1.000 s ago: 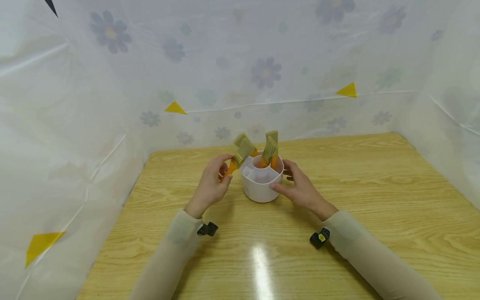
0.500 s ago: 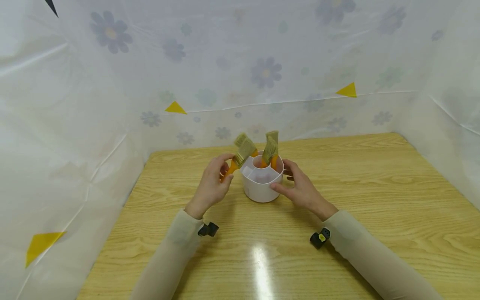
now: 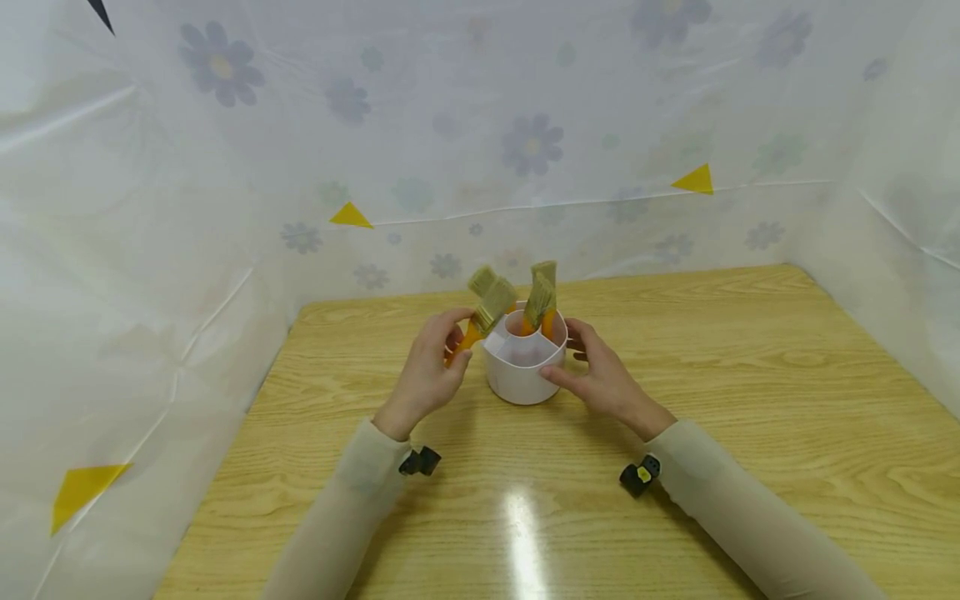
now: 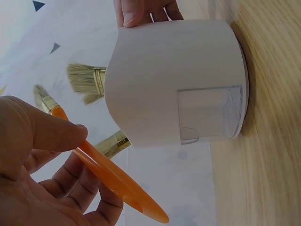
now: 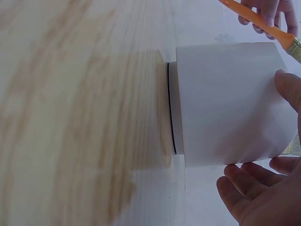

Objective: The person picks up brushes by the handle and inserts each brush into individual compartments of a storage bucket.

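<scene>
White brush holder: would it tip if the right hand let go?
Probably not easily: the holder sits flat on the table on a broad base. It looks like light plastic, so a nudge may slide it. The brushes leaning inside add some top weight.

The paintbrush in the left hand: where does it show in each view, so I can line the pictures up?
Head: the orange-handled paintbrush sits centre frame, pinched by the left hand, bristles up beside the holder's left rim.
Left wrist: lower left, its handle runs diagonally under the thumb.
Right wrist: top right corner, handle slanting toward the ferrule at the edge.
Shared landmark: the white brush holder.
</scene>
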`<state>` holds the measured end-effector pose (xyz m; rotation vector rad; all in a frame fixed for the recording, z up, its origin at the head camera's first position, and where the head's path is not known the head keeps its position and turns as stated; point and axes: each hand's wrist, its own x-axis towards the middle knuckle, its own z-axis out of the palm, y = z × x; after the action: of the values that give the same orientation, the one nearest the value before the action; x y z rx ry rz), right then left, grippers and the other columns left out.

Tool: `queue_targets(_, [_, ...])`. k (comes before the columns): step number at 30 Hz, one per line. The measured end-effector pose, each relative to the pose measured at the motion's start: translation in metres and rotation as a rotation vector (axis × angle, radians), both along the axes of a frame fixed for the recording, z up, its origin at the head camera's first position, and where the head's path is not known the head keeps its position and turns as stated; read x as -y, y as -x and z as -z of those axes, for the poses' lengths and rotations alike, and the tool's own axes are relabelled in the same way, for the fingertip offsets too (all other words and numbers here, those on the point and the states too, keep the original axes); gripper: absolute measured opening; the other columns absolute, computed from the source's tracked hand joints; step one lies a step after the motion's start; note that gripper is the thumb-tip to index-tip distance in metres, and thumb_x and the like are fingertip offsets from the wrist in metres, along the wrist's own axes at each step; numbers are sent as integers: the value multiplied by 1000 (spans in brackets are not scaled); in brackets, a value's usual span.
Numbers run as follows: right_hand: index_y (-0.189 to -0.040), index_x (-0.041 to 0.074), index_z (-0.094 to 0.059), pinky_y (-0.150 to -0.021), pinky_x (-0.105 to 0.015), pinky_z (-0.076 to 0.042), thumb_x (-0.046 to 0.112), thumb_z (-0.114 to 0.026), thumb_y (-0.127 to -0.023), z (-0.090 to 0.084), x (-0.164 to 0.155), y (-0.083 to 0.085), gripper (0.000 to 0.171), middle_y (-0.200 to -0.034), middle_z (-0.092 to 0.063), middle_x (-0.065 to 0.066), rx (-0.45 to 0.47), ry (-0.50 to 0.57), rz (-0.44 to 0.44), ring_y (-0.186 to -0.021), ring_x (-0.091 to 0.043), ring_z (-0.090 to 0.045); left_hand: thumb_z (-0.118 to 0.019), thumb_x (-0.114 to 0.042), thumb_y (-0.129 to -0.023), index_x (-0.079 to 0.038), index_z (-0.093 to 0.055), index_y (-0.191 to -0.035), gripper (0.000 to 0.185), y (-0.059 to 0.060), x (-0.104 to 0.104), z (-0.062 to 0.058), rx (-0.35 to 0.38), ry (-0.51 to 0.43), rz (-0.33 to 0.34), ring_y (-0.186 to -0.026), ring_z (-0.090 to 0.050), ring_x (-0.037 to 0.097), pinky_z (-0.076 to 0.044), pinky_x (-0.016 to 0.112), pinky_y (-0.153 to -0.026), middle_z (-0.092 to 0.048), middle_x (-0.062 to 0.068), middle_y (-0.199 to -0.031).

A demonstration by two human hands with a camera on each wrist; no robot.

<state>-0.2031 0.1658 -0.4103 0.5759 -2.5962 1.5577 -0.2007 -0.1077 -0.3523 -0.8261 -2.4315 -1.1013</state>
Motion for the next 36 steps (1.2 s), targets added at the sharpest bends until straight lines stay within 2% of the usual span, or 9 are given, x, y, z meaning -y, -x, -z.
queue_targets(12, [-149,15,-25,-103,-50,-35,45,-70,-84,0,1,-1,84,-144,-40,-5,6,1,0,-129,-26,-41,-63,7,-85,-6,-52,-131,49,-2,-3,-2,-21,-1,12,-78,-48,23,-48,35,-65,-51,8,-89])
queue_targets(36, [-149,14,-25,-103,-50,-35,45,-70,-84,-1,1,-1,85,-143,-40,-7,12,5,0,-129,-26,-41,-61,5,-87,-8,-50,-131,47,-6,-10,-5,-22,-20,62,-77,-46,19,-50,40,-67,-49,6,-90])
